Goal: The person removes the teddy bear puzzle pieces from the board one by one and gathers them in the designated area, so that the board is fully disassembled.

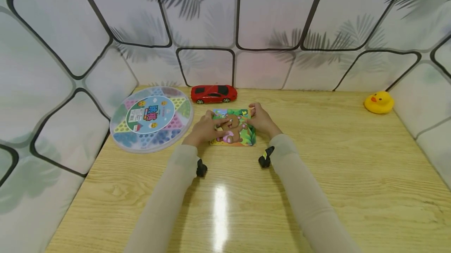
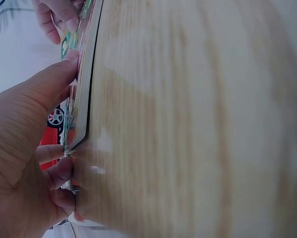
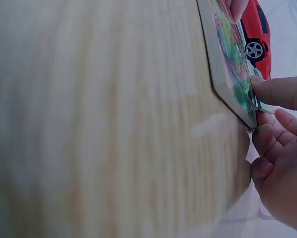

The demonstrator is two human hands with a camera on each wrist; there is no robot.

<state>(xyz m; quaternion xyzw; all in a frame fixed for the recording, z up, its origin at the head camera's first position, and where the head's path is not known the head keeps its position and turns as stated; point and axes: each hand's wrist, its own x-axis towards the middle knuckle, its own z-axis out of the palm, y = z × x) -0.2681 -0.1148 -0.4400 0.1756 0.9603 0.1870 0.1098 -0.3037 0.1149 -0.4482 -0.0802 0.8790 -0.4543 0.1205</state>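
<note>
A bear-picture jigsaw puzzle (image 1: 231,137) lies flat on the wooden table, its thick board edge (image 3: 215,64) visible in the right wrist view. My left hand (image 1: 205,131) rests at its left side, thumb and index finger stretched across the picture. In the left wrist view, the other fingers (image 2: 61,171) of that hand bend beside the board's corner. At the right edge, my right hand (image 1: 262,120) pinches a green puzzle piece (image 3: 264,107) that is tilted up from the board. Its fingertips partly cover the piece.
Behind the puzzle stands a red toy car (image 1: 213,94). A round Chinese checkers box (image 1: 116,128) lies to the left, close to the left hand. Far to the right sits a yellow rubber duck (image 1: 379,102). Patterned padded walls (image 1: 271,71) border the table (image 1: 317,159).
</note>
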